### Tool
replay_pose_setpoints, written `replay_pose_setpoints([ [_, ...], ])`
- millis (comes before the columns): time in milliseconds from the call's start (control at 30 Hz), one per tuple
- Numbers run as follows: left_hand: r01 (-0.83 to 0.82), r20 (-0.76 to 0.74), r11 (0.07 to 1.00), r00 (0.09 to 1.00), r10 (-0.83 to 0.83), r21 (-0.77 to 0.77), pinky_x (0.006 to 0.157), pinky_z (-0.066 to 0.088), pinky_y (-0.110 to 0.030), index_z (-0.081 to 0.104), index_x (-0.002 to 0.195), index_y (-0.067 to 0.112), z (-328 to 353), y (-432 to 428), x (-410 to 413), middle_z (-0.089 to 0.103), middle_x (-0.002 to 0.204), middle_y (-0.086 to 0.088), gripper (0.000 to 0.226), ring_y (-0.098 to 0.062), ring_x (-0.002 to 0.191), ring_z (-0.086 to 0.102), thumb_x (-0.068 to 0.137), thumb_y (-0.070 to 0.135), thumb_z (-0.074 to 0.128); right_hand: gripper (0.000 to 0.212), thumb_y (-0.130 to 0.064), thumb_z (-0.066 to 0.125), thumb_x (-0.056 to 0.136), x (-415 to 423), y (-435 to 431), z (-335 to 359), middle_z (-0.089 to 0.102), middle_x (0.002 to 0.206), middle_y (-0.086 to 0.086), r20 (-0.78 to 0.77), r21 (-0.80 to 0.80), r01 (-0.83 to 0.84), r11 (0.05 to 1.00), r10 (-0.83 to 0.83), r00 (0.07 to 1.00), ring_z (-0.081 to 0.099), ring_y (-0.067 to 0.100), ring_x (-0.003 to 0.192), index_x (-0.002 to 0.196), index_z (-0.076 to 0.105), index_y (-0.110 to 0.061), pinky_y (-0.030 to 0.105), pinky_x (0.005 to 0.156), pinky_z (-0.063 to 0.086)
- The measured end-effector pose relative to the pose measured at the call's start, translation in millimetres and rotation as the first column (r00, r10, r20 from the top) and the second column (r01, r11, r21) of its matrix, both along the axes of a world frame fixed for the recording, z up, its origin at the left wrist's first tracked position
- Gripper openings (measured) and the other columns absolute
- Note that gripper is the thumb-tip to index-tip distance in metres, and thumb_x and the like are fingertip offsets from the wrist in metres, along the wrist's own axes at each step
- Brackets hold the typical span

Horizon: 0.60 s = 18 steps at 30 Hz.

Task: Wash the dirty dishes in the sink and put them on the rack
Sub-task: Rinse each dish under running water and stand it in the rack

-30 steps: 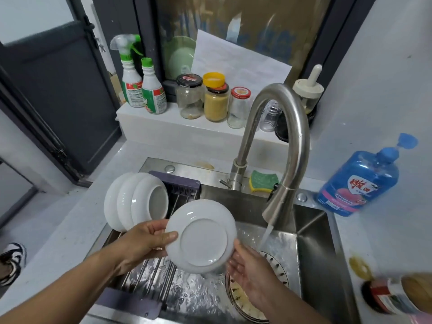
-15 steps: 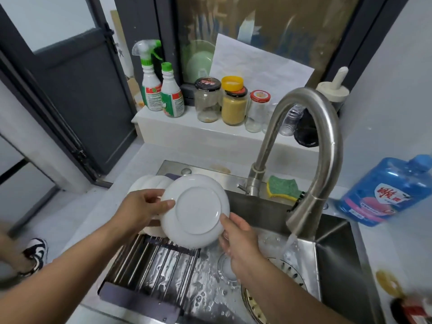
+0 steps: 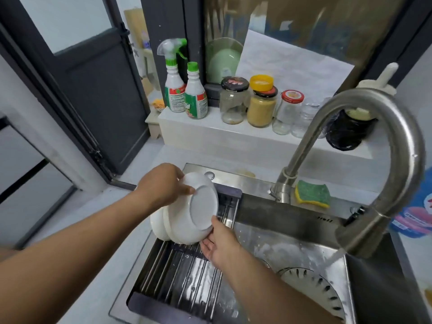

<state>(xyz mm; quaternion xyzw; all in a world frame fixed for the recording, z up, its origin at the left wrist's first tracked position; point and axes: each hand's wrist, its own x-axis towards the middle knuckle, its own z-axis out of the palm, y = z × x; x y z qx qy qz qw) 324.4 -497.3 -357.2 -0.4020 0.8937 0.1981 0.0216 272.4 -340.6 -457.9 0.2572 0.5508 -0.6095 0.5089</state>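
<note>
Left of the faucet (image 3: 397, 141), both hands hold 1 white bowl (image 3: 201, 206) on its edge, its flat base turned toward the faucet. The left hand (image 3: 163, 185) grips the upper rim, fingers curled over the far side and thumb lying on the base. The right hand (image 3: 219, 244) holds the lower rim - thumb against the edge of the base, fingers cupped underneath.

The bowl sits over the far end of the rack (image 3: 182, 277), a roll-up mat of metal bars across the left part of the sink (image 3: 280, 213), left of the faucet. It leans against 2 other bowls (image 3: 159, 228) that stand on edge on the rack, farther left of the faucet; it seems to nest into the nearest one, though the contact itself is hidden. The rack bars nearer the camera are wet and bare.

Water runs from the faucet's spout into the sink basin, where a round slotted strainer (image 3: 315, 284) lies below the faucet head. A green-and-yellow sponge (image 3: 312, 194) rests on the sink's rim just beside the faucet base. Behind the faucet, a white ledge (image 3: 210, 134) carries a spray bottle (image 3: 173, 90), a green-capped bottle (image 3: 195, 97) and 3 lidded jars (image 3: 261, 106). Right of the faucet - partly cut off by the frame - a blue soap bottle (image 3: 416, 218) lies on the desk (image 3: 168, 155).
</note>
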Motion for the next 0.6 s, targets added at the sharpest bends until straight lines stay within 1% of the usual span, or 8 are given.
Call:
replay_pose_setpoints([
  [67,0.013,0.026,1.0,1.0,-0.012,-0.028,0.055,0.037,-0.028,0.073,0.082,0.022,-8.5,0.3,-3.3,0.069,0.08,0.005,0.035,-0.015,0.075,0.064,0.079,0.057,0.078,0.033,-0.035,0.061,0.101,-1.0,-3.6,-7.6,0.066,0.122,0.01,0.015,0.027,-0.01,1.0,0.01,1.0,0.063,0.022,0.107,0.126,0.06,-0.014,0.034,0.089,0.055],
  [100,0.018,0.036,0.999,0.999,-0.017,-0.035,0.054,0.039,-0.027,0.074,0.082,0.021,-13.1,0.2,-4.9,0.069,0.079,0.004,0.035,-0.016,0.074,0.064,0.079,0.056,0.077,0.032,-0.034,0.06,0.101,-0.8,-5.0,-10.8,0.066,0.122,0.01,0.024,0.037,-0.011,0.999,0.01,1.0,0.063,0.023,0.106,0.126,0.059,-0.014,0.034,0.087,0.055],
  [200,0.019,0.062,0.999,0.998,-0.016,-0.049,0.061,0.049,-0.03,0.074,0.09,0.02,-24.4,0.1,-8.0,0.067,0.086,0.002,0.035,-0.019,0.076,0.066,0.081,0.054,0.077,0.03,-0.03,0.058,0.101,3.1,-8.9,-20.2,0.066,0.12,0.011,0.055,0.06,-0.033,0.998,0.03,0.998,0.063,0.022,0.098,0.125,0.059,-0.012,0.031,0.068,0.053],
  [233,0.022,0.072,0.998,0.997,-0.018,-0.057,0.063,0.05,-0.031,0.074,0.092,0.02,-27.7,-0.1,-9.2,0.067,0.089,0.001,0.036,-0.02,0.078,0.066,0.081,0.054,0.077,0.029,-0.029,0.058,0.101,4.5,-10.4,-23.5,0.066,0.12,0.011,0.07,0.06,-0.036,0.998,0.032,0.997,0.062,0.021,0.096,0.124,0.059,-0.012,0.03,0.066,0.052],
  [333,0.029,0.107,0.997,0.994,-0.022,-0.07,0.072,0.054,-0.035,0.073,0.101,0.019,-37.4,-1.1,-11.0,0.065,0.1,-0.001,0.038,-0.023,0.086,0.066,0.084,0.053,0.075,0.031,-0.029,0.058,0.101,5.5,-13.8,-31.8,0.066,0.12,0.011,0.091,0.069,-0.042,0.997,0.035,0.995,0.062,0.02,0.095,0.127,0.059,-0.012,0.03,0.063,0.051],
  [400,0.026,0.124,0.997,0.992,-0.018,-0.066,0.076,0.056,-0.037,0.072,0.103,0.019,-41.8,-2.3,-11.0,0.065,0.103,-0.001,0.039,-0.024,0.088,0.066,0.085,0.054,0.074,0.029,-0.028,0.057,0.102,4.1,-14.8,-35.4,0.066,0.121,0.012,0.091,0.074,-0.042,0.996,0.036,0.995,0.062,0.019,0.089,0.126,0.058,-0.011,0.03,0.061,0.05],
  [533,0.022,0.106,0.998,0.994,-0.015,-0.061,0.077,0.056,-0.037,0.072,0.102,0.02,-48.6,-3.4,-11.3,0.066,0.104,0.001,0.041,-0.022,0.088,0.066,0.084,0.057,0.073,0.03,-0.029,0.058,0.103,-1.8,-15.2,-42.5,0.067,0.117,0.01,0.086,0.087,-0.083,0.993,0.076,0.993,0.062,0.019,0.091,0.126,0.06,-0.011,0.03,0.064,0.05],
  [600,0.013,0.065,0.999,0.998,-0.009,-0.051,0.073,0.054,-0.036,0.072,0.097,0.022,-52.2,-2.3,-8.9,0.065,0.101,0.002,0.039,-0.02,0.084,0.064,0.083,0.058,0.074,0.029,-0.03,0.058,0.103,-4.5,-14.0,-45.6,0.068,0.114,0.01,0.085,0.09,-0.103,0.991,0.096,0.992,0.062,0.019,0.09,0.124,0.061,-0.01,0.03,0.066,0.052],
])
